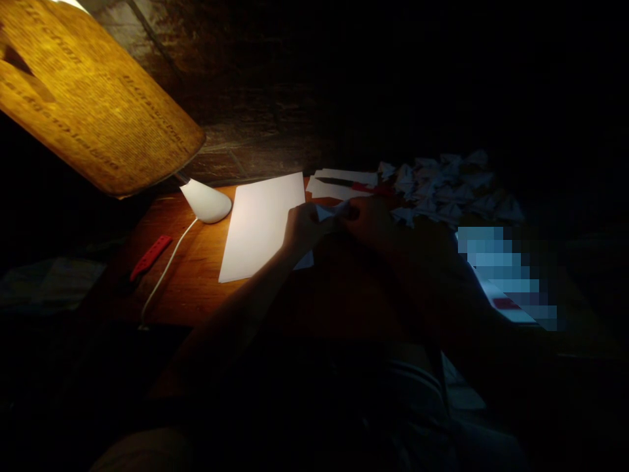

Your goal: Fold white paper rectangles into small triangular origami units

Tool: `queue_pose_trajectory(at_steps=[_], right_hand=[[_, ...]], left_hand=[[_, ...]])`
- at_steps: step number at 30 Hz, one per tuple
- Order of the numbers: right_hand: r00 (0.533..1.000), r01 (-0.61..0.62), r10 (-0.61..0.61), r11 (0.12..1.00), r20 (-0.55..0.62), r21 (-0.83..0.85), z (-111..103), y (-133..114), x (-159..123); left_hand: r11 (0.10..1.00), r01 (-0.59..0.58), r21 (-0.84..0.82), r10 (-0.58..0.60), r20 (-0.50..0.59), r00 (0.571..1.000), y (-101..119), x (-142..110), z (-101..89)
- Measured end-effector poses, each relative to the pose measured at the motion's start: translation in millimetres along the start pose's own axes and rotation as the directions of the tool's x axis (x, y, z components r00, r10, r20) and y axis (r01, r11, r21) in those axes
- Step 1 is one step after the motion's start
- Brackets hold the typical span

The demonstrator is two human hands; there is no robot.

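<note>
Between my two hands a small piece of folded white paper [330, 211] is held up over the table. My left hand [302, 226] is closed on its left end, in front of a stack of white paper sheets [263, 226]. Closed on the right end, my right hand [366, 219] lies in deep shadow, so its fingers show only in part. To the right, many folded paper figures [447, 187] stand in a dim cluster. Smaller pieces of white paper [339, 191] lie behind my hands, with red-handled scissors [361, 187] seemingly on top.
A lamp with a yellow printed shade [98, 98] and white base [206, 202] stands at the left of the wooden table [196, 295]. Its white cord [167, 272] runs toward the front edge. A red cutter-like tool [151, 257] lies nearby. A glowing, pixelated screen [491, 262] is at right.
</note>
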State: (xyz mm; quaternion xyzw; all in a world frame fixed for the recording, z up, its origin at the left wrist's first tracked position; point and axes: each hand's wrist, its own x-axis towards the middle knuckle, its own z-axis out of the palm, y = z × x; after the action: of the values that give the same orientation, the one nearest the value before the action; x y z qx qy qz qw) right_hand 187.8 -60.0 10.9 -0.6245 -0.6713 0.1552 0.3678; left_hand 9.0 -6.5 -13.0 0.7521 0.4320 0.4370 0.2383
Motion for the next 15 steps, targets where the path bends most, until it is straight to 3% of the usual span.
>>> queue_pose_trajectory(at_steps=[15], right_hand=[[0.999,0.039,-0.039,0.999,-0.001,-0.022,10.7,15.3,2.7]], left_hand=[[0.997,0.024,0.073,-0.033,0.126,0.992,-4.4,2.2,-6.5]])
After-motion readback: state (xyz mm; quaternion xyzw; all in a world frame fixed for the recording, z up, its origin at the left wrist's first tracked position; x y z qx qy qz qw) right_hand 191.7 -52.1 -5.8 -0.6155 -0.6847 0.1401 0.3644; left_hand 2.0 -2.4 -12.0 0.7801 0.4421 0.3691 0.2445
